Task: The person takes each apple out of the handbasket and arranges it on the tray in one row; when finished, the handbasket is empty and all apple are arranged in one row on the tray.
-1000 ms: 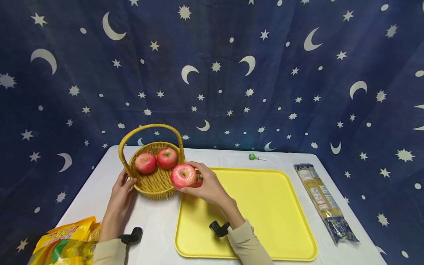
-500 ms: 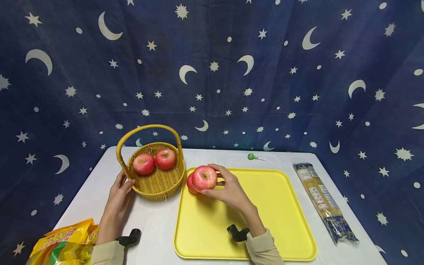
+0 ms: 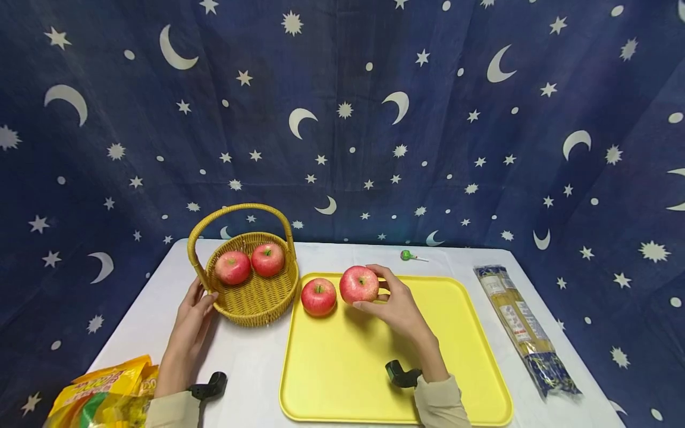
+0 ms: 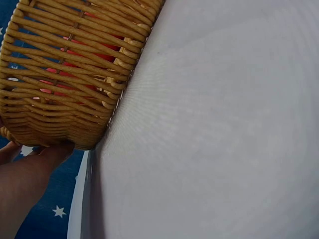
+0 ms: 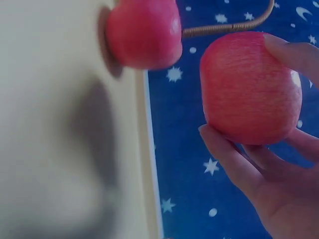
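Observation:
My right hand [image 3: 398, 306] grips a red apple [image 3: 359, 285] by its sides, above the yellow tray [image 3: 342, 380]. The right wrist view shows this apple [image 5: 251, 89] raised off the tray, with thumb and fingers around it. Left of it, a second apple [image 3: 319, 296] sits on the tray near its back left corner. My left hand [image 3: 191, 315] holds the left rim of a wicker basket [image 3: 257, 300], which stands on the table with its handle upright. Two more apples, one on the left [image 3: 233, 267] and one on the right [image 3: 268, 260], lie inside it.
A green lollipop [image 3: 408, 255] lies behind the tray on the white tablecloth [image 3: 246, 374]. To the right is a long pack of noodles [image 3: 524, 327]. Yellow snack bags [image 3: 107, 392] fill the front left corner. A starry blue curtain [image 3: 342, 148] hangs behind.
My right hand has carried its apple rightward, from beside the basket to over the tray. The other apple on the tray has come into full view. My left hand stays at the basket.

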Motion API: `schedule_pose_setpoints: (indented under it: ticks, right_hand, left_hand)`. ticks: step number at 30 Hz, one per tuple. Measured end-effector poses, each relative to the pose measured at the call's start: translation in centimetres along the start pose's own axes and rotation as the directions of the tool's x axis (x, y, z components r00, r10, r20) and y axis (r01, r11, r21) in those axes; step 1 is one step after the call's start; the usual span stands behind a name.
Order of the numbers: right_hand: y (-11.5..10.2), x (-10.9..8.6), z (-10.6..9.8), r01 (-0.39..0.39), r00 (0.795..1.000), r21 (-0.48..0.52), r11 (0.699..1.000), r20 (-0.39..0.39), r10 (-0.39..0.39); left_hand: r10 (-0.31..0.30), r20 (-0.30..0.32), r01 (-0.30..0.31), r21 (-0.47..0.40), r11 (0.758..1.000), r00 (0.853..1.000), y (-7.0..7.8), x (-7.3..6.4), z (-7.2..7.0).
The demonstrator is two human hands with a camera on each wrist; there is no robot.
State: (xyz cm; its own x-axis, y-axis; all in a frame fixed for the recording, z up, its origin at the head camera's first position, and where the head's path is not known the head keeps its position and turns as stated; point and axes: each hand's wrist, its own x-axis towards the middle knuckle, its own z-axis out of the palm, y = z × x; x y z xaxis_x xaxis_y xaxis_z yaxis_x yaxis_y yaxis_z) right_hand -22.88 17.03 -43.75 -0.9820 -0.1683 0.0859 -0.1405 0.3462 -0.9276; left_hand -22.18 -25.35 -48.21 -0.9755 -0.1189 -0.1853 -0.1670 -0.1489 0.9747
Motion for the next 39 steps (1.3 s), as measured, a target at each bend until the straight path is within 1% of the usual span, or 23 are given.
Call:
schedule_pose_setpoints:
  ticks: [3, 6, 12, 15, 21, 29, 33, 39]
  right_hand:
    - [0.5, 0.1, -0.4, -0.026, 1.0, -0.025, 0.999, -0.011, 0.025]
    - [1.3, 0.3, -0.4, -0.042, 0.999, -0.059, 0.997, -0.021, 0.04]
    - [2.8, 1.0, 0.5, -0.014, 1.0, -0.174, 0.985, -0.023, 0.01]
    - [3.2, 1.2, 0.9, -0.015, 1.0, -0.203, 0.979, -0.028, 0.01]
    - [3.7, 1.4, 1.4, 0.0, 1.0, -0.223, 0.975, -0.018, -0.004]
    - [4.2, 1.6, 1.6, -0.01, 1.0, -0.203, 0.979, -0.013, 0.007]
    - [4.3, 1.6, 1.5, -0.01, 1.0, -0.199, 0.98, 0.001, 0.01]
    - [4.2, 1.4, 1.1, -0.032, 0.999, -0.211, 0.977, 0.022, 0.037]
  left_hand:
    - [0.008, -0.003, -0.008, -0.018, 1.0, 1.0, 0.1, 0.0, 0.1]
    - [0.008, -0.001, -0.008, -0.031, 0.999, 1.0, 0.1, 0.1, 0.1]
    - [-0.013, -0.006, 0.013, -0.02, 1.0, 1.0, 0.3, 0.0, 0.0]
    - [-0.017, 0.0, 0.017, -0.019, 1.0, 1.0, 0.3, 0.0, 0.0]
    - [-0.013, -0.005, 0.012, -0.01, 1.0, 1.0, 0.3, 0.1, 0.0]
    - [-0.01, -0.008, 0.01, -0.008, 1.0, 1.0, 0.2, 0.0, 0.0]
    - [-0.005, -0.007, 0.005, -0.008, 1.0, 1.0, 0.3, 0.0, 0.0]
    - [-0.004, -0.005, 0.003, -0.01, 1.0, 1.0, 0.2, 0.0, -0.1]
